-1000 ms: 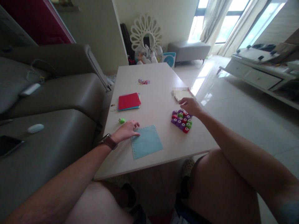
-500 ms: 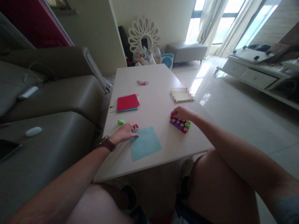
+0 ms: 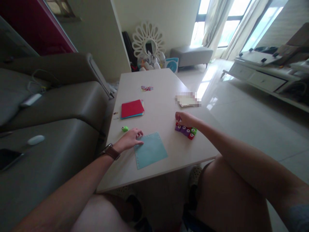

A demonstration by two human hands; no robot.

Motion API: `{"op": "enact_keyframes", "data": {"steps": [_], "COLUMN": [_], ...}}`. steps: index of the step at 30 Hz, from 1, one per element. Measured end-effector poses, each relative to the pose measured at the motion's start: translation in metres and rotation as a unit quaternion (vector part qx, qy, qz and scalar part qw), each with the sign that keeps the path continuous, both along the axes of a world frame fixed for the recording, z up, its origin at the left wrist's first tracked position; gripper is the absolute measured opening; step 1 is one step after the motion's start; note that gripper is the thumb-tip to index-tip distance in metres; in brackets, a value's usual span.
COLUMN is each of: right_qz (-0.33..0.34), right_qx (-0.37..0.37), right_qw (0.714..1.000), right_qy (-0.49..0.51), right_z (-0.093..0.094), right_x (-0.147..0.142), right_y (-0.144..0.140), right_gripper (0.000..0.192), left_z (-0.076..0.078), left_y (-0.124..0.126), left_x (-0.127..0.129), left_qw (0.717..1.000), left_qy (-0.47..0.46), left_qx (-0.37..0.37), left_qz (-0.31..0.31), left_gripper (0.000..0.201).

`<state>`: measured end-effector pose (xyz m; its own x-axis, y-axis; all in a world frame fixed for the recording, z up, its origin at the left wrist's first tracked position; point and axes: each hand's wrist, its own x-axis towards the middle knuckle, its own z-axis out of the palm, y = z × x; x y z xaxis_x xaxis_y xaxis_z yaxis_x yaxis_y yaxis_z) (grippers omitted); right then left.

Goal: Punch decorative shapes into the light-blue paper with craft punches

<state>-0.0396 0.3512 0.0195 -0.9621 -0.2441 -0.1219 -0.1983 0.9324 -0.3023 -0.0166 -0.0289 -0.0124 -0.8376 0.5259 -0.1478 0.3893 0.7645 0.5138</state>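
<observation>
Hands on paper and punches

Left hand (image 3: pixel 129 140) lies flat, fingers spread, on the blue sheet (image 3: pixel 150 150) at the desk's near edge; right hand (image 3: pixel 185 119) curls over the punches (image 3: pixel 185 130) (grip unclear); nothing lifted yet.

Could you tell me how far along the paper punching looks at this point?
Done: the blue sheet already shows punched holes along two edges. In hand: the left hand rests on its corner; the right hand is on the punches. Left: the red stack lies untouched.
</observation>
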Motion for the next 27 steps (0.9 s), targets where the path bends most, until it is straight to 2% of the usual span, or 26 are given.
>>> {"op": "enact_keyframes", "data": {"steps": [3,6,9,11,19,27], "right_qz": [-0.013,-0.091,-0.166,-0.191,-0.223,-0.231], "right_qx": [-0.044,-0.097,-0.128,-0.146,-0.17,-0.159], "right_qw": [0.999,0.99,0.976,0.969,0.959,0.959], "right_qy": [-0.001,0.033,0.061,0.055,0.038,0.046], "right_z": [0.004,0.012,0.021,0.025,0.025,0.017], "right_x": [-0.002,-0.005,-0.006,-0.004,-0.001,-0.006], "right_y": [0.002,0.012,0.023,0.028,0.03,0.038], "right_gripper": [0.029,0.017,0.015,0.016,0.017,0.026], "left_z": [0.002,0.003,0.003,0.002,0.004,0.005], "left_y": [0.0,0.0,0.0,0.0,0.004,0.003], "left_x": [0.001,0.001,0.001,0.001,0.001,0.002], "left_qw": [1.0,1.0,1.0,1.0,0.999,1.0], "left_qy": [-0.003,-0.007,-0.012,-0.018,-0.037,-0.026], "left_qx": [0.002,0.008,0.012,0.012,0.006,-0.001], "left_qz": [0.004,0.002,0.003,0.005,0.013,0.015], "left_gripper": [0.039,0.038,0.038,0.039,0.037,0.038]}}
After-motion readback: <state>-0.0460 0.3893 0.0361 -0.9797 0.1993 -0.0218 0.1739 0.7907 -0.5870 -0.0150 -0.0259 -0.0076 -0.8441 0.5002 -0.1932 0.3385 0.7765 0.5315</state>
